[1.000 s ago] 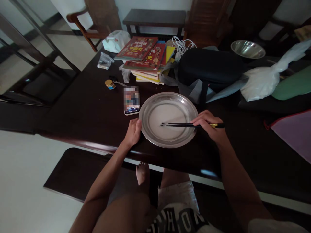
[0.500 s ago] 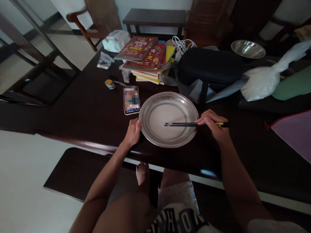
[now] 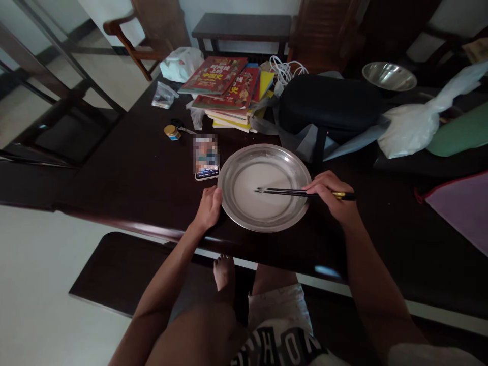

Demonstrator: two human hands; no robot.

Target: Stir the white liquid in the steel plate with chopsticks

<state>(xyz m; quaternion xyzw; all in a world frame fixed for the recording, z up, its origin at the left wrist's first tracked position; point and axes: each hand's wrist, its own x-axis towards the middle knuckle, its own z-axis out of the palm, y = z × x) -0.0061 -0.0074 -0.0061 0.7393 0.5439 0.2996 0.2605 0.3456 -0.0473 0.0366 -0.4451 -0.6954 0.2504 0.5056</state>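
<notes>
Over on the left of the dark table (image 3: 114, 170) stands a small gold-lidded jar (image 3: 172, 132), and nearer in lies a phone (image 3: 207, 158) with its screen lit. Next comes the person's left hand (image 3: 209, 207), thumb against the left rim of a steel dish (image 3: 227, 188), fingers curled together; whether they hook under the edge I can't tell from here. The dish sits in front of the person, near the table's edge, cloudy white liquid (image 3: 249, 175) covering its bottom. So the liquid is already in, and I'd judge that stirring is under way; the surface looks fairly even, though how well it is blended, or how much stirring is left, doesn't show. Dark chopsticks (image 3: 282, 191) slant in from the right, their whitened tips at the liquid near the middle. By the right rim, the right hand (image 3: 331, 195) pinches them close together between thumb and fingers, the gold-marked ends poking out past the hand.
</notes>
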